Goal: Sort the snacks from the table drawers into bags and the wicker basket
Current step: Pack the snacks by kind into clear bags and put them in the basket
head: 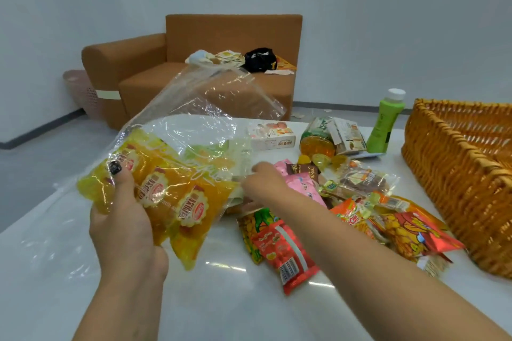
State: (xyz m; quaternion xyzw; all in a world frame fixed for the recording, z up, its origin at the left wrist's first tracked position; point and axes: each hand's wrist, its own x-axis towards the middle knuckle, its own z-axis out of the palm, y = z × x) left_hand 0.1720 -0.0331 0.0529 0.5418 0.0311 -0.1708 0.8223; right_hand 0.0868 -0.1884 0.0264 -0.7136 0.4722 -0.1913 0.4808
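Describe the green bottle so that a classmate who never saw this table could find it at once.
Start at the wicker basket on the table's right side. Just left of its far corner stands the green bottle, upright, with a white cap. Everything near it is a box, a jar or a flat packet.

Single head cam, wide-angle, looks fwd/down, close over white table [221, 299], sofa [221, 36] in bkgd.

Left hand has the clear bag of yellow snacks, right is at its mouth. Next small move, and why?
Probably release the right hand from the clear bag and pick a loose pink packet nearby; the left hand already holds the bag up.
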